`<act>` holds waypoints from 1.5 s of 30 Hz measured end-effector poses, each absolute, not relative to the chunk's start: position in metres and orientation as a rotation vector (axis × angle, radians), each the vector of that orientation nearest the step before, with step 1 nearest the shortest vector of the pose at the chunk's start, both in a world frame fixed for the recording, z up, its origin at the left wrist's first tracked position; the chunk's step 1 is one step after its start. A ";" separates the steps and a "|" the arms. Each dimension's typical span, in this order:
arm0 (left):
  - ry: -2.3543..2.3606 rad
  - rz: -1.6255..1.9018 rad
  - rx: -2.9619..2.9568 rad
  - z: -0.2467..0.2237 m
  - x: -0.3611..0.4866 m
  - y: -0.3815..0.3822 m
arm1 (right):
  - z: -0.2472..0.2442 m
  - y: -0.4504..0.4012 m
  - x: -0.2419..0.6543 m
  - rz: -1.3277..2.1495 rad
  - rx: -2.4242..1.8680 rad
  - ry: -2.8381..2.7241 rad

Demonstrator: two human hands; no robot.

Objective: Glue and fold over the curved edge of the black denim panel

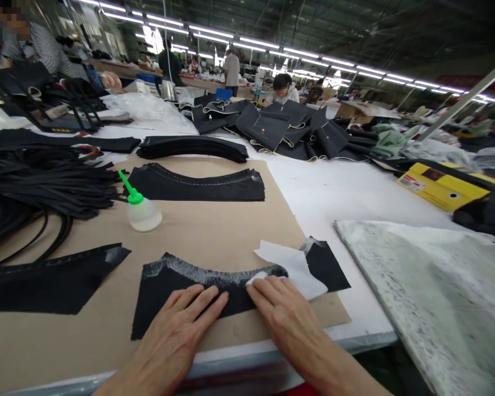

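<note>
A curved black fabric piece (235, 300) lies on the brown paper near the front edge of the table. Its inward-curving upper edge carries a whitish, speckled band. My left hand (181, 324) rests flat on the lower middle of this piece, fingers stretched out. Under the fingertips of my right hand (282, 308) is a white sheet (291, 264), thin and crumpled, and it covers part of the piece's right side. I cannot tell whether the sheet is paper or cloth. My right fingers are bent and close together on it.
A squeeze bottle (144, 214) with a green spout stands beyond my left hand. Black pieces (198, 184) lie stacked behind it, and another (49, 280) lies at left. Black strips (45, 176) are heaped at left. A pale slab (429, 291) and a yellow box (441, 186) are at right.
</note>
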State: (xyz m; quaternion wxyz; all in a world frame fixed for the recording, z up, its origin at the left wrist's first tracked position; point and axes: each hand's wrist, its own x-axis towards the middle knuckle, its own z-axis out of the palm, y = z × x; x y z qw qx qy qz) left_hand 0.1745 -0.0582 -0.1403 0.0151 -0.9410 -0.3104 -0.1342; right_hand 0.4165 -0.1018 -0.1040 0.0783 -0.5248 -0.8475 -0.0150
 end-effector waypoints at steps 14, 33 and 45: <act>-0.986 -0.463 -2.893 -0.148 0.170 -0.059 | -0.111 -0.113 0.414 -0.166 -1.717 -2.492; -0.781 -0.510 -2.789 -0.148 0.166 -0.052 | -0.108 -0.128 0.462 -0.419 -2.068 -2.235; -0.831 -0.481 -2.816 -0.148 0.166 -0.054 | -0.109 -0.125 0.458 -0.336 -2.078 -2.376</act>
